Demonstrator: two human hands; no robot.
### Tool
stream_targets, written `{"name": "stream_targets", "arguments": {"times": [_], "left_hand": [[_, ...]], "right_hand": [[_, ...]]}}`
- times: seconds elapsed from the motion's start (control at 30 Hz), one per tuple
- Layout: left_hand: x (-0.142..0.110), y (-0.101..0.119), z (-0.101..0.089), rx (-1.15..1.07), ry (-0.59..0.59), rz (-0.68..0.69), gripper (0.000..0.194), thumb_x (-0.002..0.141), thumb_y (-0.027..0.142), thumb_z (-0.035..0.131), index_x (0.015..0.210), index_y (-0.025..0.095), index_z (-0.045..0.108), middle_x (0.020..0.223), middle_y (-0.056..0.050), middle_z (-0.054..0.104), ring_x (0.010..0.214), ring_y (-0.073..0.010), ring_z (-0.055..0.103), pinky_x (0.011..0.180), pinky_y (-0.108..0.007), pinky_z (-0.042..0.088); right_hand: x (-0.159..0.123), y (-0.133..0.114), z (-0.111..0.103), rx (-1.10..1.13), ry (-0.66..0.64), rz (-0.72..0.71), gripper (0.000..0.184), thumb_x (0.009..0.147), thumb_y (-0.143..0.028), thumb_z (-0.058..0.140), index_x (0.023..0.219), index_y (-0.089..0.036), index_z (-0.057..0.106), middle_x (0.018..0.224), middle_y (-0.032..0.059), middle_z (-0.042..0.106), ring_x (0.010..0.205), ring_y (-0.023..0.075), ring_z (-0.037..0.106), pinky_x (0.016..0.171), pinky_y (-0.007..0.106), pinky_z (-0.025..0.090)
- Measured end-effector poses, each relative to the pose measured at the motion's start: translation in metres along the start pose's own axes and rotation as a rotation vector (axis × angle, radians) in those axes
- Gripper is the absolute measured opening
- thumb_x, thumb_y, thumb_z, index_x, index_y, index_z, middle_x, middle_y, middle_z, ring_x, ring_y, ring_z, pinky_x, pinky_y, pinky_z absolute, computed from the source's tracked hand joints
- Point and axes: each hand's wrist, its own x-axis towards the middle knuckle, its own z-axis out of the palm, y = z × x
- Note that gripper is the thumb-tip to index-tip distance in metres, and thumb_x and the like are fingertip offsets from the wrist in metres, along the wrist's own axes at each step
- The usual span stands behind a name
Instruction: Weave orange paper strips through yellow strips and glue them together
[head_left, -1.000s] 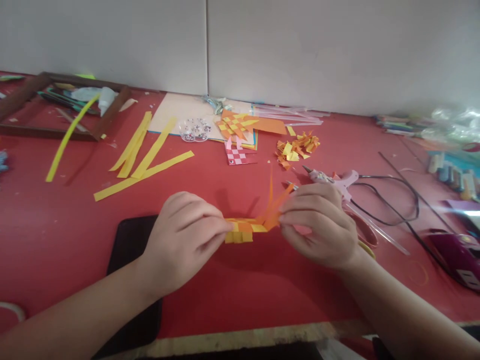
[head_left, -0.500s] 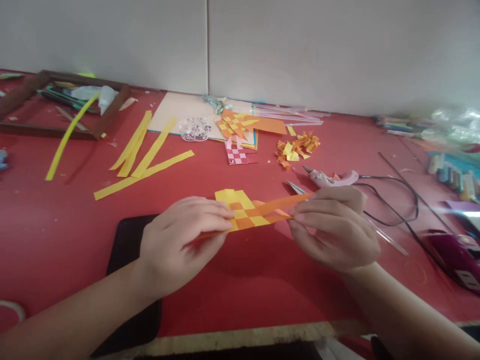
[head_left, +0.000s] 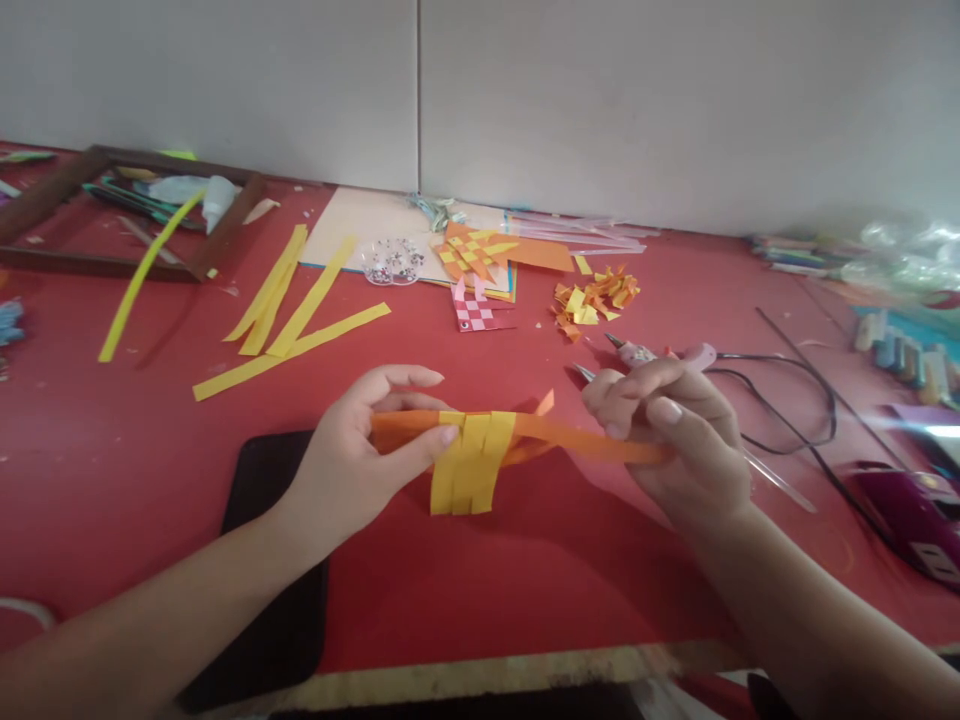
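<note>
My left hand (head_left: 367, 450) pinches a woven piece of yellow and orange paper strips (head_left: 469, 465), thumb in front and fingers behind. Yellow strips hang down side by side from its upper edge, and orange ones stick out to both sides. At the right, my right hand (head_left: 675, 430) is closed with an orange paper strip (head_left: 592, 438) of that piece running into it; the exact grip is partly hidden. Behind that hand lie a pink glue gun (head_left: 637, 353) and the pointed tip of a metal tool (head_left: 584, 372).
Loose yellow strips (head_left: 292, 345) lie at the left, near a wooden frame (head_left: 199, 262). A black phone-like slab (head_left: 259, 630) is under my left forearm. Farther back are a pink checked paper fish (head_left: 474, 312), an orange-yellow woven one (head_left: 472, 250) and paper scraps (head_left: 592, 300).
The woven piece has been turned over, so its checked face is hidden and yellow strips hang down. My right hand has turned, its thumb now facing me.
</note>
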Motion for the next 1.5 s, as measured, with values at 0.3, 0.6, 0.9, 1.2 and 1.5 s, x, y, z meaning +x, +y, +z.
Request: {"name": "stream_targets", "arguments": {"times": [0.3,0.6,0.9,1.2,1.5], "left_hand": [[-0.014,0.003,0.003,-0.080,0.086,0.314,0.041,0.079,0.004,0.069,0.110,0.027,0.056,0.090,0.004,0.075,0.090,-0.0136,0.074,0.088,-0.029,0.061],[-0.016,0.015,-0.004,0.136,0.040,0.494,0.022,0.080,0.005,0.067,0.084,0.026,0.069,0.081,0.004,0.075,0.079,-0.0166,0.074,0.095,-0.042,0.057],[-0.010,0.002,0.007,-0.029,0.095,0.244,0.046,0.082,0.019,0.074,0.123,0.028,0.057,0.096,0.001,0.075,0.093,-0.0145,0.072,0.078,-0.024,0.063],[-0.004,0.004,0.005,-0.056,0.107,0.106,0.042,0.082,0.024,0.074,0.120,0.023,0.058,0.094,-0.002,0.074,0.082,-0.0156,0.074,0.071,-0.023,0.063],[-0.003,0.004,0.005,-0.099,0.046,0.056,0.045,0.081,0.027,0.076,0.121,0.022,0.057,0.097,-0.002,0.075,0.086,-0.0172,0.074,0.073,-0.024,0.062]], "right_hand": [[-0.001,-0.005,0.003,0.042,-0.167,0.001,0.032,0.089,-0.051,0.055,0.089,-0.022,0.070,0.064,0.0033,0.058,0.065,0.0202,0.053,0.062,0.036,0.043],[-0.010,-0.007,-0.002,-0.096,-0.209,0.019,0.032,0.090,-0.051,0.052,0.095,-0.025,0.069,0.078,0.0058,0.065,0.076,0.0231,0.061,0.069,0.038,0.051],[-0.011,-0.003,0.000,-0.095,-0.268,-0.014,0.035,0.091,-0.054,0.053,0.099,-0.024,0.068,0.088,0.0074,0.062,0.083,0.0241,0.060,0.076,0.042,0.052],[-0.007,-0.012,-0.001,0.012,-0.356,0.069,0.046,0.094,-0.060,0.037,0.100,-0.028,0.070,0.088,0.0068,0.063,0.077,0.0234,0.062,0.070,0.043,0.055],[-0.012,-0.003,0.004,-0.280,-0.344,-0.103,0.035,0.090,-0.007,0.056,0.115,-0.029,0.068,0.090,0.0033,0.069,0.084,0.0158,0.066,0.072,0.028,0.054]]}}
